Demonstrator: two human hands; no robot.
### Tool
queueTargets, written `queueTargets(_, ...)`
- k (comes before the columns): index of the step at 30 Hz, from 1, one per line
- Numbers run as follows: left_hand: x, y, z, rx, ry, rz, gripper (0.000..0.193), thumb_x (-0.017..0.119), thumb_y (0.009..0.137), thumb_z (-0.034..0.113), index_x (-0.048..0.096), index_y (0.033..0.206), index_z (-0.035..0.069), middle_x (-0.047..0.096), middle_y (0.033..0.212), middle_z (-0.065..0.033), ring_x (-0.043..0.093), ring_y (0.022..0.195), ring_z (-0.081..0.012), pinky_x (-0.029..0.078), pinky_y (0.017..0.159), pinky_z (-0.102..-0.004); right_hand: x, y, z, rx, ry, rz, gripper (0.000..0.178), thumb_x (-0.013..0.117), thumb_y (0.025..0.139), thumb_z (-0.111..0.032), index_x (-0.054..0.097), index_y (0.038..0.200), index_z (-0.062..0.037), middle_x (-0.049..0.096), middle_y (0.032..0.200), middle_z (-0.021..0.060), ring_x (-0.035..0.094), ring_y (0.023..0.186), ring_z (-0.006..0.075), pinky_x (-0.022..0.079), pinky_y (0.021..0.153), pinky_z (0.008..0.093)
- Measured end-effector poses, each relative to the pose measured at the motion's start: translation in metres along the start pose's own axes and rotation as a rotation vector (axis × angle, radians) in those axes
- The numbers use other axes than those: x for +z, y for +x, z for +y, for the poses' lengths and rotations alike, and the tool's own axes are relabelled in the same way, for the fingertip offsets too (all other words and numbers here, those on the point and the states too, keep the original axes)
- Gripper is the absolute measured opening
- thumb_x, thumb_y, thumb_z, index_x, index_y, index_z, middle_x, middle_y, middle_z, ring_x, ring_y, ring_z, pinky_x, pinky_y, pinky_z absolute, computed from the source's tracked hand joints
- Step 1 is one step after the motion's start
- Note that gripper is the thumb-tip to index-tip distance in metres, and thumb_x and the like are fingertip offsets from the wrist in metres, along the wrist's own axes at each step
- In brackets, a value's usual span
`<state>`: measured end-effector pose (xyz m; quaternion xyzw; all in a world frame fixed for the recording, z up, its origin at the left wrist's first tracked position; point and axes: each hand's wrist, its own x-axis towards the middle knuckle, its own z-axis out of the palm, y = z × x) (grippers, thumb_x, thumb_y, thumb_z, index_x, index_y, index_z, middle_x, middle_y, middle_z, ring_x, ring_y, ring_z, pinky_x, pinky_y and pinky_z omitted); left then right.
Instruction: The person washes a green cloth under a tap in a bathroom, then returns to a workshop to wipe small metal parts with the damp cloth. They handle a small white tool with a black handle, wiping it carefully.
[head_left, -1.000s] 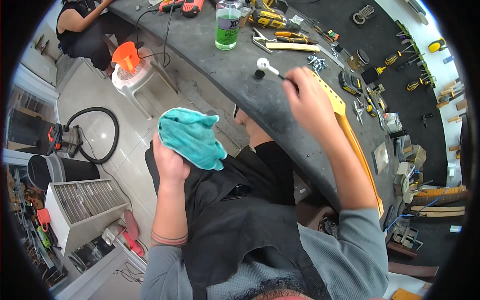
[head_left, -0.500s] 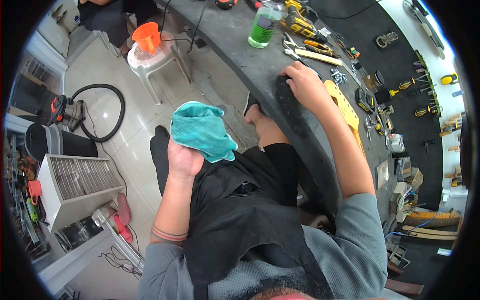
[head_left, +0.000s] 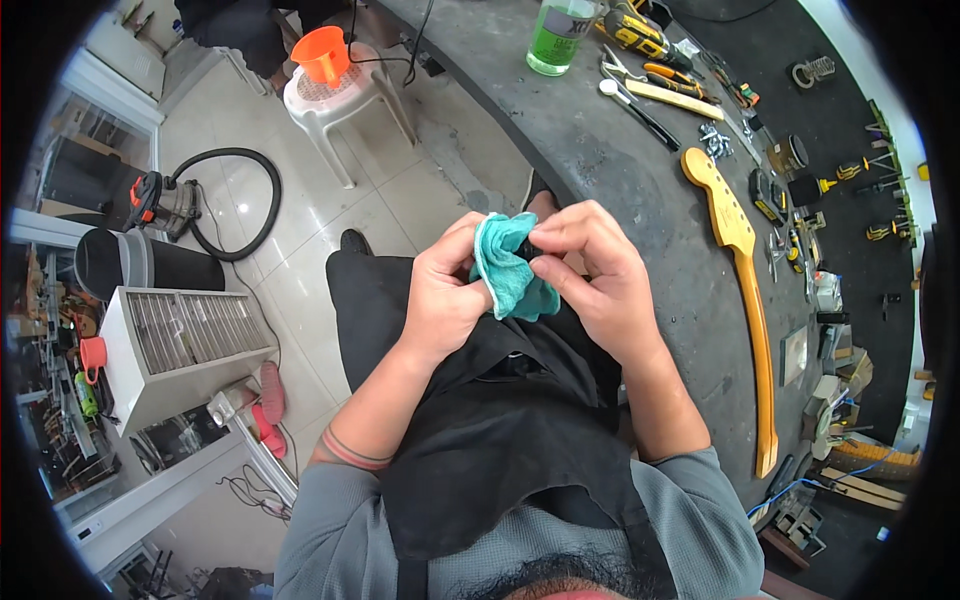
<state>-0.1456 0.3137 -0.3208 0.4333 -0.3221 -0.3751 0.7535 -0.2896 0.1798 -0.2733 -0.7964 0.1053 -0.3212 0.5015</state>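
Observation:
My left hand (head_left: 445, 290) grips a bunched teal cloth (head_left: 505, 275) in front of my apron. The cloth is folded over itself, its pale hem showing along the left side. Against its right side, my right hand (head_left: 605, 275) is closed in a pinch, thumb and forefinger meeting at a small dark thing partly covered by cloth and fingers; its kind cannot be made out. A yellow-amber guitar neck (head_left: 748, 290) lies lengthwise on the dark workbench (head_left: 640, 190), to the right of my right forearm.
Small metal parts (head_left: 715, 140), pliers (head_left: 680, 80), a cordless drill (head_left: 638, 30) and a container of green liquid (head_left: 553, 45) occupy the far bench. Left, on the floor, stand a white stool (head_left: 350, 105) with an orange jug (head_left: 322, 55), and a vacuum cleaner (head_left: 165, 205). Another person (head_left: 235, 35) sits beyond.
My right hand has left the bench edge and come to the cloth, closing on something dark there. My left hand has moved right with the cloth, now more crumpled. The view has shifted slightly.

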Motion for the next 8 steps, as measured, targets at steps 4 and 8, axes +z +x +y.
queueTargets(4, 0.006, -0.004, -0.004, -0.046, -0.056, 0.01, 0.035, 0.074, 0.088, -0.011, 0.073, 0.121, 0.002, 0.065, 0.112, 0.0018, 0.063, 0.101, -0.0067, 0.051, 0.087, -0.0238, -0.008, -0.005, -0.008, 0.004, -0.111, -0.048, 0.021, 0.083, 0.086, 0.004, 0.078, 0.105, -0.0047, 0.072, 0.105, 0.0091, 0.071, 0.097, 0.023, 0.058, 0.082, 0.0331)
queueTargets(8, 0.004, -0.002, -0.012, -0.067, -0.125, -0.032, 0.031, 0.073, 0.09, -0.008, 0.074, 0.12, 0.002, 0.065, 0.113, 0.0018, 0.063, 0.101, -0.0074, 0.051, 0.089, -0.0247, -0.012, -0.012, -0.001, -0.081, -0.142, -0.064, 0.022, 0.084, 0.086, 0.003, 0.079, 0.106, -0.0057, 0.072, 0.105, 0.0089, 0.072, 0.097, 0.0229, 0.059, 0.082, 0.0334)
